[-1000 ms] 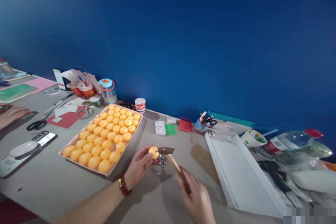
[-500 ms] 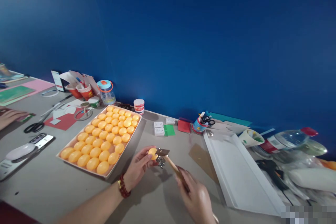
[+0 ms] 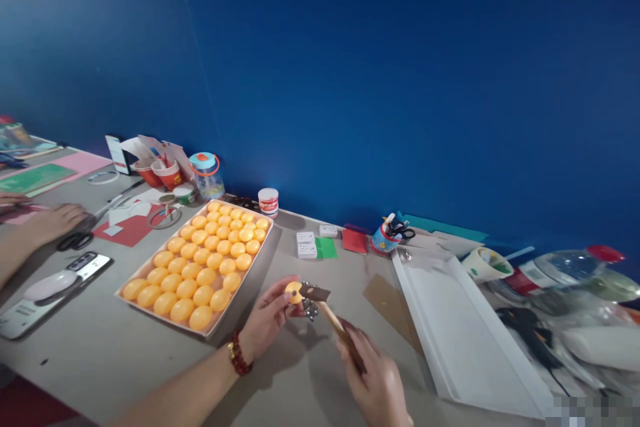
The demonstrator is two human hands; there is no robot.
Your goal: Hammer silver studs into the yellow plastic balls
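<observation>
My left hand (image 3: 267, 320) pinches a small yellow ball (image 3: 293, 291) just above the grey table (image 3: 125, 360). My right hand (image 3: 373, 380) grips the wooden handle of a small hammer (image 3: 325, 310), whose dark metal head rests against the ball. A little cluster of shiny metal pieces (image 3: 310, 308) lies right under the hammer head. To the left stands a shallow tray (image 3: 129, 301) filled with several rows of the same yellow balls (image 3: 207, 257).
A white empty tray (image 3: 465, 340) lies to the right, with a brown card (image 3: 390, 300) beside it. Cups, a jar, scissors, paper scraps and a phone crowd the left side, where another person's hand (image 3: 50, 223) rests. Bottles and bags pile up at far right.
My hands, ball and hammer have barely shifted. The other person's hand at the far left has reached further onto the table, toward the scissors.
</observation>
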